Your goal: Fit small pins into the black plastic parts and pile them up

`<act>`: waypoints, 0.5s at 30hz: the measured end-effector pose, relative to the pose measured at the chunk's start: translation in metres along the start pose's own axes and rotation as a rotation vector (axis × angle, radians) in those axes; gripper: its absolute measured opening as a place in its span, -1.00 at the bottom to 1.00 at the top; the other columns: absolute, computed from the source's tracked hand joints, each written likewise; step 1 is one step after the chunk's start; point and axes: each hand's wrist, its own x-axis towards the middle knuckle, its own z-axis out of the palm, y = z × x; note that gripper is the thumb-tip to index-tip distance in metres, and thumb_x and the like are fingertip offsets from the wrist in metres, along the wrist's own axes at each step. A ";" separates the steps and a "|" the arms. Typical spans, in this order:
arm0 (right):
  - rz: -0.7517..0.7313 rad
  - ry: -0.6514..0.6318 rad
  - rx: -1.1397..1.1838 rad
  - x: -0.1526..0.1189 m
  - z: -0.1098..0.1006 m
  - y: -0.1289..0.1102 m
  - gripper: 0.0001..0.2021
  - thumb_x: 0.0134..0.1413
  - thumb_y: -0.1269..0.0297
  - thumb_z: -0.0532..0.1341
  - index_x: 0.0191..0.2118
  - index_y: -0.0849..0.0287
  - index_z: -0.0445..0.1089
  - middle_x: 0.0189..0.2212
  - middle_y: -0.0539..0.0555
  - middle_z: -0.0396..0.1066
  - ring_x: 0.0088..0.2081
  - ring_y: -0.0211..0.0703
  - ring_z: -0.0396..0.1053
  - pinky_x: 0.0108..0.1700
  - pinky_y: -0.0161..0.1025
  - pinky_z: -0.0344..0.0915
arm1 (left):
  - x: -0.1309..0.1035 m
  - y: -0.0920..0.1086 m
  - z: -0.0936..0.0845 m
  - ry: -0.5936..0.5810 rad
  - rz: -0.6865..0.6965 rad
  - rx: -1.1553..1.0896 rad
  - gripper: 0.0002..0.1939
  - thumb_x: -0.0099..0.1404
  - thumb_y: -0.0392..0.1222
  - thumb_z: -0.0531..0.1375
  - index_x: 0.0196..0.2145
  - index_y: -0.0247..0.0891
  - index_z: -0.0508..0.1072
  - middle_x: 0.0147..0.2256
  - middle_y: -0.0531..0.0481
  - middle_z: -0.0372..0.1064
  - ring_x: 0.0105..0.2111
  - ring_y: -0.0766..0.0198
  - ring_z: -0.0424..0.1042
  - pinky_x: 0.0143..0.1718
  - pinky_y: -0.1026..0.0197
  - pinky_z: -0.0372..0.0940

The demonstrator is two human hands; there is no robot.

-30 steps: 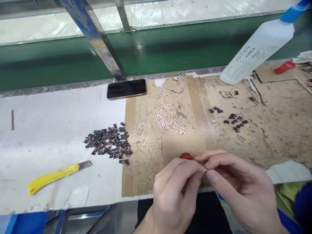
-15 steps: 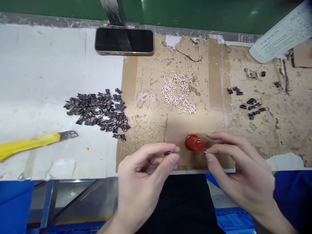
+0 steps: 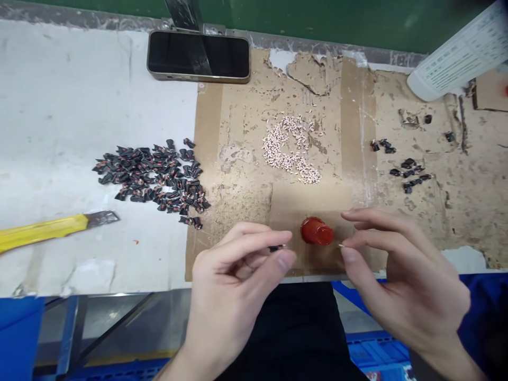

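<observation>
Between thumb and forefinger, my left hand (image 3: pixel 234 286) pinches a small black part (image 3: pixel 277 247); its far end shows a light tip. My right hand (image 3: pixel 408 280) has thumb and forefinger closed on a tiny pale piece (image 3: pixel 341 245), its other fingers loosely bent. A red cup (image 3: pixel 316 231) lies tilted or narrow end toward me on the cardboard between the hands, touched by neither. Beyond it spreads a pile of tiny pinkish-white pieces (image 3: pixel 281 148). To the left lies a heap of small black parts with orange-red marks (image 3: pixel 154 174).
A yellow utility knife (image 3: pixel 47 231) lies at the left. A phone-like black device (image 3: pixel 198 55) sits at the back by a metal post. Several loose black parts (image 3: pixel 410 172) lie on the right cardboard, below a white bottle (image 3: pixel 456 58) with printed text.
My right hand has shifted slightly to the right, away from the cup, with the pale piece still pinched. My left hand keeps its hold on the black part. The view has moved a little.
</observation>
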 end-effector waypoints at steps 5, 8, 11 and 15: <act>0.330 0.063 0.441 -0.002 -0.007 -0.010 -0.85 0.31 0.45 0.30 -0.24 0.01 0.52 -0.08 0.07 0.55 -0.03 -0.09 0.56 -0.04 -0.22 0.57 | 0.007 0.010 0.025 -0.232 -0.175 -0.240 -0.79 0.32 -0.39 0.37 -0.22 -0.14 0.79 -0.22 -0.03 0.58 -0.36 0.33 0.68 -0.26 0.45 0.57; 0.477 0.062 0.689 -0.005 -0.010 -0.013 -0.88 0.34 0.37 0.31 -0.25 0.00 0.54 -0.07 0.07 0.56 -0.12 -0.13 0.61 -0.08 -0.24 0.64 | 0.006 0.013 0.040 -0.272 -0.226 -0.346 -0.76 0.34 -0.44 0.33 -0.24 -0.17 0.79 -0.23 -0.02 0.58 -0.36 0.35 0.67 -0.23 0.43 0.59; 0.510 0.074 0.779 -0.008 -0.011 -0.015 -0.87 0.34 0.37 0.32 -0.25 -0.01 0.56 -0.11 0.04 0.59 -0.15 -0.15 0.64 -0.11 -0.29 0.65 | 0.002 0.009 0.047 -0.297 -0.322 -0.485 -0.77 0.34 -0.44 0.37 -0.26 -0.13 0.78 -0.32 0.04 0.64 -0.38 0.42 0.64 -0.23 0.47 0.57; 0.489 0.082 0.775 -0.009 -0.013 -0.017 -0.83 0.32 0.44 0.31 -0.24 -0.03 0.57 -0.20 -0.01 0.60 -0.27 -0.24 0.63 -0.22 -0.40 0.63 | -0.003 0.002 0.049 -0.321 -0.482 -0.611 -0.92 0.32 -0.30 0.48 -0.25 -0.14 0.77 -0.38 0.07 0.70 -0.39 0.47 0.63 -0.24 0.54 0.53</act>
